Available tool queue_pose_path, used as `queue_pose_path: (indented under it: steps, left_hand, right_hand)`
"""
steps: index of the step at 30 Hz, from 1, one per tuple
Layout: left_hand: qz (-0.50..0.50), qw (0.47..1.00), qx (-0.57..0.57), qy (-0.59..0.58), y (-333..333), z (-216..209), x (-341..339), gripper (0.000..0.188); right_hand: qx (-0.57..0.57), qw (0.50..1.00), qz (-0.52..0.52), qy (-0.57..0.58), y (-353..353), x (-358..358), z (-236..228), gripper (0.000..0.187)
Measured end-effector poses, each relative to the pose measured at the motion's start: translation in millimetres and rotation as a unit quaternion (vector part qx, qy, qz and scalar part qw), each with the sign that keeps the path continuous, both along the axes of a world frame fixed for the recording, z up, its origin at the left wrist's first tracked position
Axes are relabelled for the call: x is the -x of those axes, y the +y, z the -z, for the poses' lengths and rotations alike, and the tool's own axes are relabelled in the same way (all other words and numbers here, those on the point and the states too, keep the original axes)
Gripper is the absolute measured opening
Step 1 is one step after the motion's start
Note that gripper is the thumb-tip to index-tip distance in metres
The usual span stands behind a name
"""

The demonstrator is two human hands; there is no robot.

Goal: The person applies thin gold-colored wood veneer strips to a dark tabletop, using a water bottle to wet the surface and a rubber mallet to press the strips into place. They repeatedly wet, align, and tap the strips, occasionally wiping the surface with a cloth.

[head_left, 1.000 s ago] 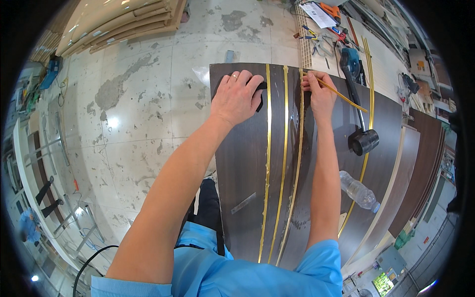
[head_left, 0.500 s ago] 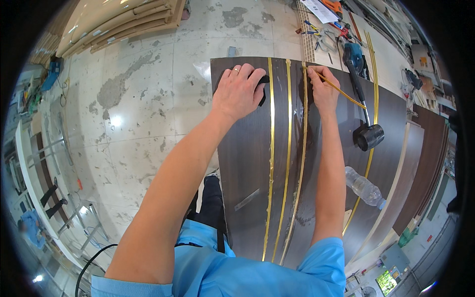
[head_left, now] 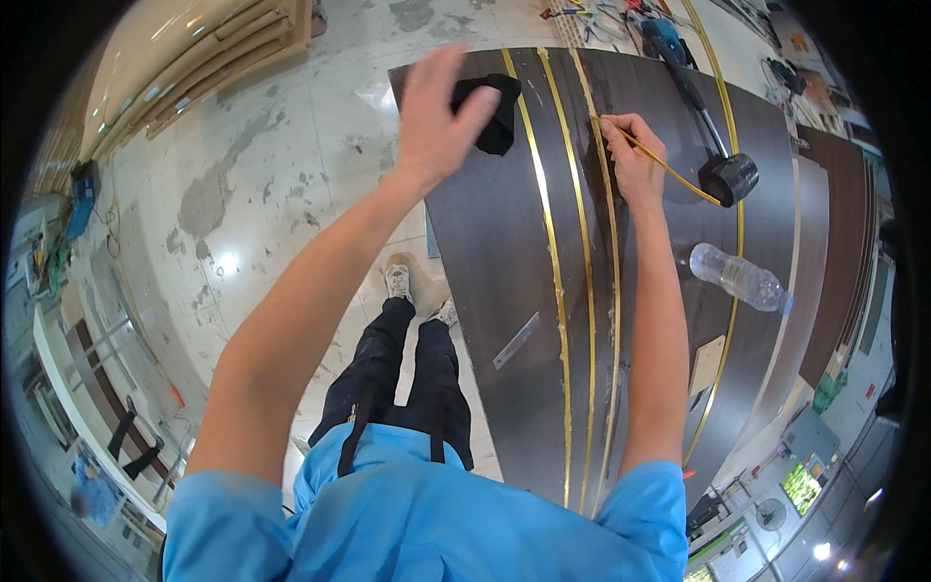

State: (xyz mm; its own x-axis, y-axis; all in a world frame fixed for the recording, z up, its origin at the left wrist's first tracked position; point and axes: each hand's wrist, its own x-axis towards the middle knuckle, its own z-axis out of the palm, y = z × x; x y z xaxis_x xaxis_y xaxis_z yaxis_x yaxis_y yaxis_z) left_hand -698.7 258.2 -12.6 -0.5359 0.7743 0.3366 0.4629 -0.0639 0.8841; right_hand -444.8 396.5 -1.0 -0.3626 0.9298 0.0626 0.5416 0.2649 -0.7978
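Observation:
My left hand (head_left: 432, 116), somewhat blurred, is over the panel's far left corner with fingers spread. A crumpled black cloth (head_left: 498, 118) lies beside it, partly under the thumb; whether they touch is unclear. My right hand (head_left: 637, 160) pinches a thin gold-coloured strip (head_left: 674, 175), which slants down to the right past the wrist. The pinching fingertips are at the third long line (head_left: 610, 209), a tan one, on the dark wood-grain panel (head_left: 495, 262). To its left run two shiny gold lines, the nearer-to-centre gold line (head_left: 579, 194) and the outer gold line (head_left: 548, 223).
Right of my right arm lie a black rubber mallet (head_left: 727, 179), a plastic bottle (head_left: 742, 278), a long gold strip (head_left: 734, 116) and a small wooden piece (head_left: 707, 365). A short clear strip (head_left: 516, 339) lies near the panel's left edge. Hand tools (head_left: 582, 15) are beyond.
My left hand has lifted and spread, and more of the black cloth shows. The right hand has slid nearer to me along the third line. The whole view has shifted.

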Motion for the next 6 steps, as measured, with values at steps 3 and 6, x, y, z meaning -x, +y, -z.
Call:
queue_pose_path:
  steps: [3,6]
  left_hand:
    - [-0.074,0.96,-0.084,-0.257,-77,23,15,0.038]
    - [-0.151,0.933,0.133,-0.3,-152,39,2,0.041]
  right_hand:
    - [0.044,0.998,0.014,0.046,-19,-19,4,0.02]
    - [0.051,0.998,0.03,0.033,-35,-34,2,0.021]
